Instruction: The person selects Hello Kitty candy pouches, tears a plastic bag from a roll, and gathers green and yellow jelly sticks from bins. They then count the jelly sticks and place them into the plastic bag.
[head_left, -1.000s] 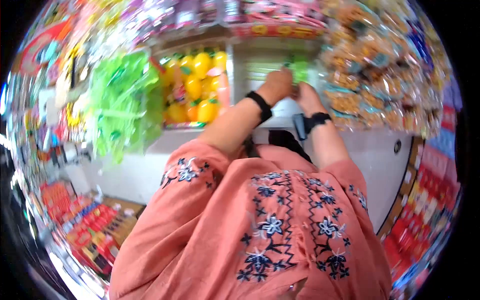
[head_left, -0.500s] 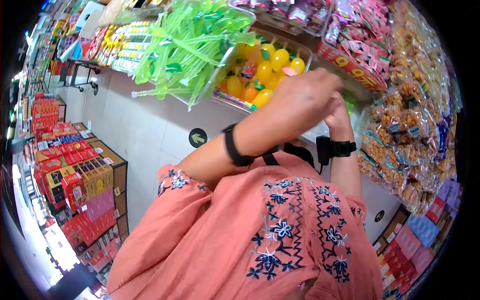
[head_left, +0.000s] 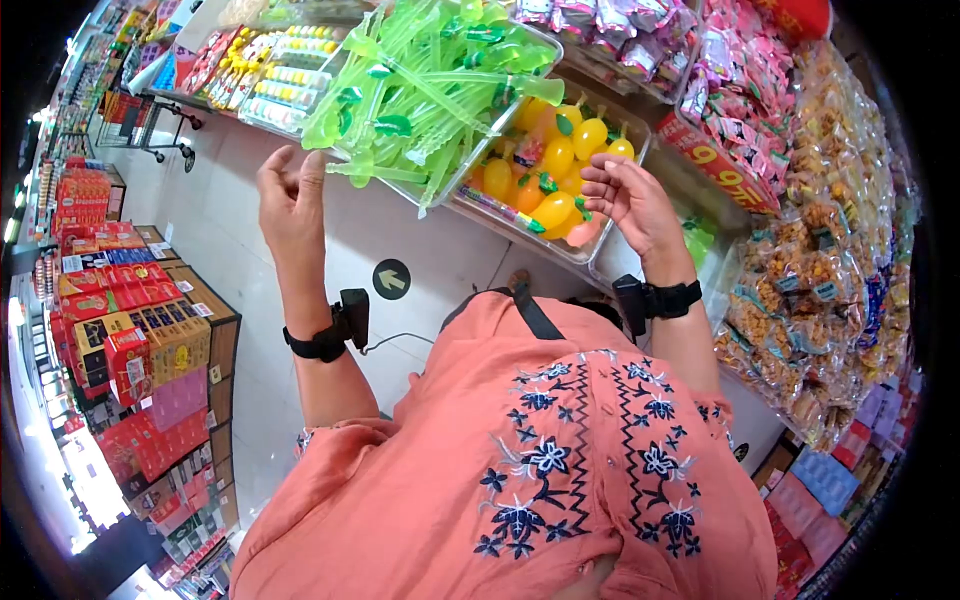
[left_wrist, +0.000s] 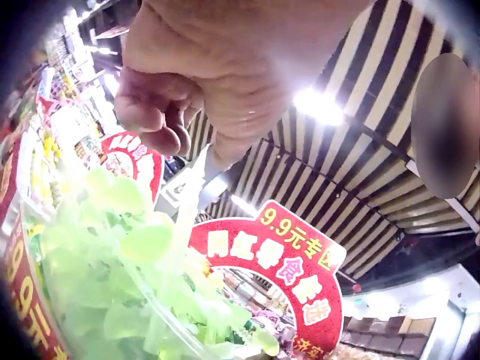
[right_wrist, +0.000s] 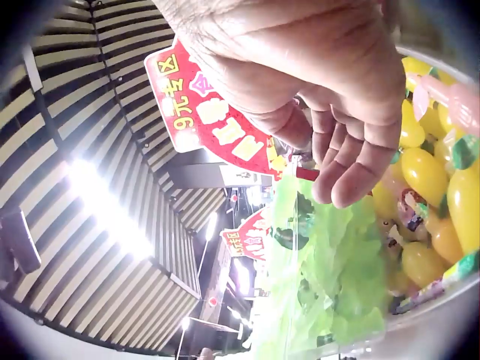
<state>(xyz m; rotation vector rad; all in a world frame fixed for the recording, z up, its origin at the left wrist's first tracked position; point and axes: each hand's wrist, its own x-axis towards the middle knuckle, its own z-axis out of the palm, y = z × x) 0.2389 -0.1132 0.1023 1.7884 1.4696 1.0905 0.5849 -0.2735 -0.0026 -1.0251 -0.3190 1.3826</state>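
Observation:
My left hand (head_left: 290, 200) is raised over the aisle, fingers loosely bent and holding nothing, left of a bin of long green plastic-wrapped sticks (head_left: 430, 100). In the left wrist view the same green sticks (left_wrist: 112, 247) fill the space below the hand. My right hand (head_left: 645, 212) hovers by the near right corner of a clear bin of yellow mango-shaped packs (head_left: 555, 155), its fingers slightly curled with nothing in them. The yellow packs (right_wrist: 427, 172) show beside those fingers in the right wrist view. To its right, a small green item (head_left: 697, 240) lies in a pale bin.
Bagged brown snacks (head_left: 800, 290) hang or pile on the right. Pink packets (head_left: 730, 90) sit behind a red price sign (head_left: 710, 165). At the left stand stacked red boxes (head_left: 130, 350) and a shopping cart (head_left: 150, 125). Tiled floor with an arrow sticker (head_left: 391, 279) lies between.
The hands were together over the pale bin and have parted. My left hand swung far left toward the green sticks; my right hand is now beside the yellow packs. The view turned, too.

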